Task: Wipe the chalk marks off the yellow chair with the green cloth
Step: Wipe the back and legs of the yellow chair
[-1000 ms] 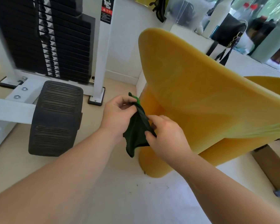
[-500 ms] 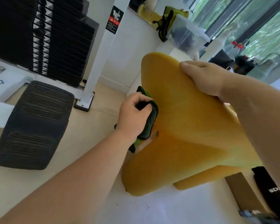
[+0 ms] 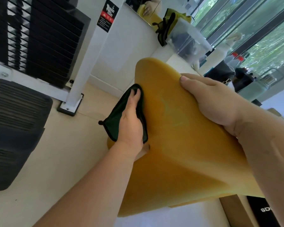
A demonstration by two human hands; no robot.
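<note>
Head view: left hand (image 3: 129, 122) flat-fingered presses green cloth (image 3: 116, 118) lengthwise up yellow chair (image 3: 179, 153), right hand (image 3: 210, 99) grips edge.

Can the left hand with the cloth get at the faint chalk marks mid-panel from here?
Probably yes. The left hand presses the green cloth on the left edge of the yellow chair; the chalk marks lie beside it on bare surface. The right hand grips the top edge, clear of them.

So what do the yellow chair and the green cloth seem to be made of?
The yellow chair: probably moulded plastic, matt; one seamless piece with rounded edges, though foam or rubber is possible. The green cloth: soft, microfibre-like textile; fuzzy dark nap, stitched hem, bending limply under the left hand.
</note>
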